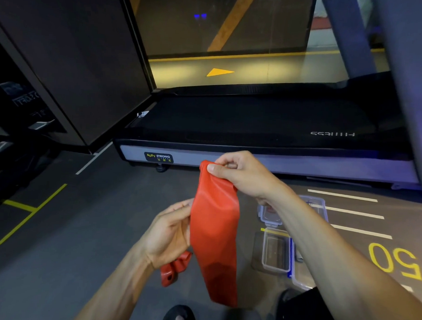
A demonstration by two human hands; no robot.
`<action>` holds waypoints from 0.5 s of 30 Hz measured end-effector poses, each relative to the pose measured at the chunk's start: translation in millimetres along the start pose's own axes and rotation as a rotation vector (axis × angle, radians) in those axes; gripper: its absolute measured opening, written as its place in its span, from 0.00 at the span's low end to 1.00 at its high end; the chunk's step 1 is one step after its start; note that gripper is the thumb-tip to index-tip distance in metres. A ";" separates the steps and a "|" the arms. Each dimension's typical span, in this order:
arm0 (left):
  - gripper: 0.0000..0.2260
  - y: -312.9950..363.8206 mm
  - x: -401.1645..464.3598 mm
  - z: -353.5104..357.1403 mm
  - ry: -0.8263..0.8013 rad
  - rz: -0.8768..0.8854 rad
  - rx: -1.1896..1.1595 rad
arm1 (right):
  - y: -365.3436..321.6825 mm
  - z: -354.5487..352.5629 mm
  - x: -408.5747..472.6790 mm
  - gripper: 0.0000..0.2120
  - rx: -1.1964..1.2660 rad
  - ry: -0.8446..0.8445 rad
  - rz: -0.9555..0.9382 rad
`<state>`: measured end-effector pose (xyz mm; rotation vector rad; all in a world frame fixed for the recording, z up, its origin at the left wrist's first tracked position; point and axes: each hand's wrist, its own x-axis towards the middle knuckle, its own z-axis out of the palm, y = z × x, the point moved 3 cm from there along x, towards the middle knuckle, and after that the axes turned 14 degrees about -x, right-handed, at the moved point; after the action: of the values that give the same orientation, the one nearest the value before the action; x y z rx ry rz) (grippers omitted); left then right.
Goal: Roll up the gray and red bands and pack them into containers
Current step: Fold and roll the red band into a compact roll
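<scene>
Right hand [241,172]: thumb and fingers pinch red band's [214,232] top end.
Left hand [170,233]: fingers curl round band's left edge.
Clear containers [276,249]: on floor, below right fingers.

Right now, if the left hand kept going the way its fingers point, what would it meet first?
The left hand has its fingers aimed up and right, already at the edge of the hanging red band, so the band comes first. Past it lies the right forearm, though depth is hard to judge.
</scene>
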<state>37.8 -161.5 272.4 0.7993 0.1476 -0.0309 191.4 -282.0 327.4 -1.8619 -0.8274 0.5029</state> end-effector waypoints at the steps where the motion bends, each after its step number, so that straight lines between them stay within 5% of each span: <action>1: 0.21 0.4 0.1 0.0 0.005 0.004 -0.015 | 0.7 0.7 0.3 0.11 0.004 -0.006 0.014; 6: 0.34 -2.4 3.5 -2.2 0.065 0.030 -0.016 | 1.6 1.5 -0.2 0.13 -0.006 -0.003 0.055; 10: 0.14 -8.2 4.3 7.7 0.030 0.118 0.181 | -0.3 1.6 -1.7 0.13 -0.027 0.010 0.047; 15: 0.15 -12.2 7.9 5.2 0.032 0.118 0.179 | -3.2 -1.9 -2.3 0.13 -0.054 0.032 0.029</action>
<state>45.2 -173.5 266.2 0.9867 0.1290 0.0813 190.1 -284.0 331.1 -1.9290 -0.8006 0.4722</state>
